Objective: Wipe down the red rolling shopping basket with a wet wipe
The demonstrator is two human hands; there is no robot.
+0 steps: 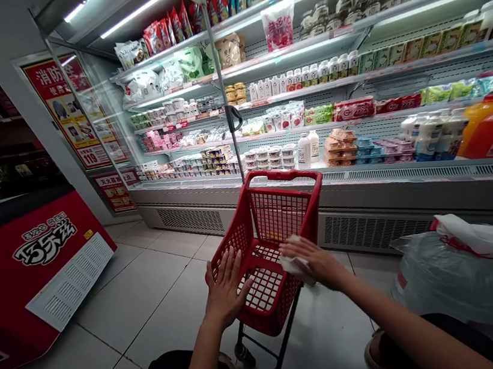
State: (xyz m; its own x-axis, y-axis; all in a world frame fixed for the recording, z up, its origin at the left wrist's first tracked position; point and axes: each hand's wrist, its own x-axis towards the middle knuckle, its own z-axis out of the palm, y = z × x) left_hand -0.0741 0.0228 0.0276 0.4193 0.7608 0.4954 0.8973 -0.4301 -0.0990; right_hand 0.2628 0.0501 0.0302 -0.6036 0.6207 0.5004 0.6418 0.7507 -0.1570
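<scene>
A small red plastic shopping cart with lattice sides stands on the floor between my feet, its handle end toward the fridge. My left hand lies against the cart's left side with fingers spread. On the opposite side, my right hand presses a crumpled white cloth or tissue to the right rim. Part of that white piece is hidden under my fingers. The basket's lattice floor shows between my two hands.
Ahead runs a lit dairy fridge with stocked shelves and a glass door edge. At left stands a red chest freezer. Large plastic-wrapped water bottles sit close on my right. Grey floor tiles lie between freezer and cart.
</scene>
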